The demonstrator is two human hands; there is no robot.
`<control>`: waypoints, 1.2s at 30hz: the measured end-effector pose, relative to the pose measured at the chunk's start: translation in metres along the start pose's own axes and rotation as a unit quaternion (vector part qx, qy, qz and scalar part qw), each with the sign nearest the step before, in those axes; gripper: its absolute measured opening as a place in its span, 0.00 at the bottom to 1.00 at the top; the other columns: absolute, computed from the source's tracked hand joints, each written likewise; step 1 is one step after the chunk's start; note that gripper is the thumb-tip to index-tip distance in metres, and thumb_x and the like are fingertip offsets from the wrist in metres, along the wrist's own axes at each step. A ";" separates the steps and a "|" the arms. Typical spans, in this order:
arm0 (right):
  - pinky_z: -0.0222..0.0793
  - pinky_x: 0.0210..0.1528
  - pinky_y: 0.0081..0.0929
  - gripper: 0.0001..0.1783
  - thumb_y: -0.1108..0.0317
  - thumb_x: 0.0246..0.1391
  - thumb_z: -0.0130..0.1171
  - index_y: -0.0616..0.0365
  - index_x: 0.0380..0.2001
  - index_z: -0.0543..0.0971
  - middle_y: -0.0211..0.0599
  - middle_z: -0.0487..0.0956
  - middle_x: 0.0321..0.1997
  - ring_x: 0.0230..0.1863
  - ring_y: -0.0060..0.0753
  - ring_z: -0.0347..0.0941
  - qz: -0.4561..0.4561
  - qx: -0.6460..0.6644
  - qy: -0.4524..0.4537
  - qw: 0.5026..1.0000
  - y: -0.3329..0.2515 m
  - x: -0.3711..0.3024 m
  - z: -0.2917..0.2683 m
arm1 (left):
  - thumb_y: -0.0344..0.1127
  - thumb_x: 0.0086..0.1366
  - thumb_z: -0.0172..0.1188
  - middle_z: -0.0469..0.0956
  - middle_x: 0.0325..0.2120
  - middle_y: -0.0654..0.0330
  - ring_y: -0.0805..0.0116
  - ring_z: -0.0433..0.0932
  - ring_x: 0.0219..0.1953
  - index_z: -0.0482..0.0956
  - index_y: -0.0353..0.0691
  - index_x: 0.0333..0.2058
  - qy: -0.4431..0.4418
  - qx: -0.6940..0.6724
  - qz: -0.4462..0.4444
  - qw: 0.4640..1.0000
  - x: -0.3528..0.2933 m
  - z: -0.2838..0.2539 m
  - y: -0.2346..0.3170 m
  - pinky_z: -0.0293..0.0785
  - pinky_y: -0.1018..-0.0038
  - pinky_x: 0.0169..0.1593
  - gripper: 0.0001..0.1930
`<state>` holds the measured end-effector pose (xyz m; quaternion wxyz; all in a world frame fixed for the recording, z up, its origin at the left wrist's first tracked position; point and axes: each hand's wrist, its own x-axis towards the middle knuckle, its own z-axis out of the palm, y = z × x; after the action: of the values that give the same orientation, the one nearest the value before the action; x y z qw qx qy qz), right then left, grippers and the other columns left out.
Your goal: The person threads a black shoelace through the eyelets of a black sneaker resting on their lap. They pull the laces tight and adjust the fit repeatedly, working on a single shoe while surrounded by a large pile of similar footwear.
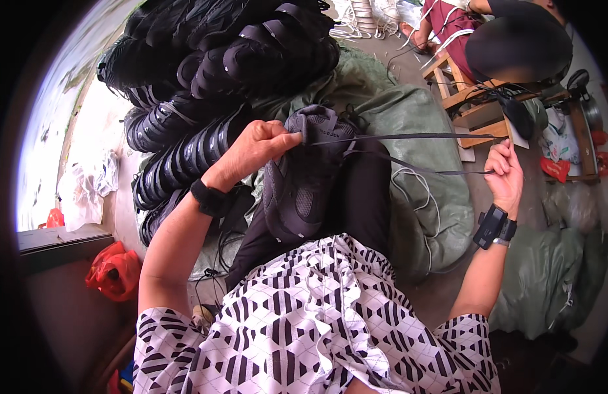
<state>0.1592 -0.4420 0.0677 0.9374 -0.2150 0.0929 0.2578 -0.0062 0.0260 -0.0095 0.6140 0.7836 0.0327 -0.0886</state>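
A dark grey and black sneaker [297, 190] rests on my lap, its toe toward me and its tongue pointing away. My left hand [268, 144] is closed at the shoe's collar, thumb and fingers pinching the upper edge beside the tongue. Out to the right, my right hand [504, 171] is closed on a black shoelace [415, 136]. Two strands of the lace stretch from the shoe's eyelets to my right fingers, the upper one nearly straight, the lower one slightly slanted. How far the eyelets are threaded is hard to tell.
A tall pile of black sneakers [205, 79] stands at the far left. Green woven sacks [422, 217] lie beyond my lap and to the right. A red plastic bag [113, 271] is at the left. Another person sits far right beside a wooden rack [478, 125].
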 end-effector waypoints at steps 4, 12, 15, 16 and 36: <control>0.50 0.22 0.19 0.07 0.69 0.63 0.49 0.60 0.34 0.74 0.25 0.65 0.22 0.17 0.17 0.53 -0.005 0.102 0.021 0.995 -0.041 -0.005 -0.013 | 0.44 0.63 0.64 0.72 0.22 0.67 0.83 0.70 0.28 0.74 0.38 0.23 0.023 -0.017 -0.012 1.000 0.006 0.007 -0.007 0.66 0.82 0.33 0.17; 0.46 0.22 0.20 0.09 0.72 0.60 0.49 0.56 0.24 0.71 0.23 0.63 0.19 0.14 0.15 0.51 -0.198 0.077 -0.052 0.976 -0.091 -0.057 -0.029 | 0.29 0.64 0.60 0.77 0.31 0.65 0.80 0.72 0.33 0.77 0.35 0.39 0.201 0.066 0.072 0.975 0.011 0.020 -0.018 0.71 0.80 0.40 0.06; 0.43 0.18 0.19 0.08 0.73 0.59 0.48 0.56 0.24 0.71 0.24 0.64 0.18 0.11 0.14 0.49 -0.214 0.018 -0.197 0.957 -0.052 -0.084 0.054 | 0.28 0.63 0.60 0.78 0.33 0.62 0.75 0.75 0.34 0.78 0.38 0.45 0.128 0.140 0.226 0.955 0.020 0.023 0.020 0.72 0.78 0.40 0.11; 0.42 0.17 0.19 0.08 0.73 0.59 0.48 0.55 0.24 0.71 0.25 0.64 0.17 0.10 0.15 0.49 -0.193 0.020 -0.238 0.952 -0.036 -0.095 0.083 | 0.31 0.62 0.61 0.79 0.36 0.59 0.66 0.77 0.37 0.79 0.40 0.45 0.085 0.181 0.268 0.942 0.026 0.028 0.033 0.74 0.72 0.42 0.12; 0.51 0.20 0.16 0.14 0.64 0.65 0.48 0.51 0.23 0.69 0.21 0.66 0.18 0.14 0.13 0.53 -0.273 -0.299 -0.038 0.914 -0.044 -0.094 -0.054 | 0.36 0.72 0.47 0.71 0.27 0.66 0.79 0.61 0.21 0.72 0.43 0.35 0.224 -0.487 0.093 0.839 -0.022 -0.101 -0.010 0.59 0.82 0.26 0.07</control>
<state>0.0994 -0.5419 0.0623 0.8661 -0.4921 -0.0861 0.0157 -0.0199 0.1271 0.0078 0.8975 0.3817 0.1358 0.1742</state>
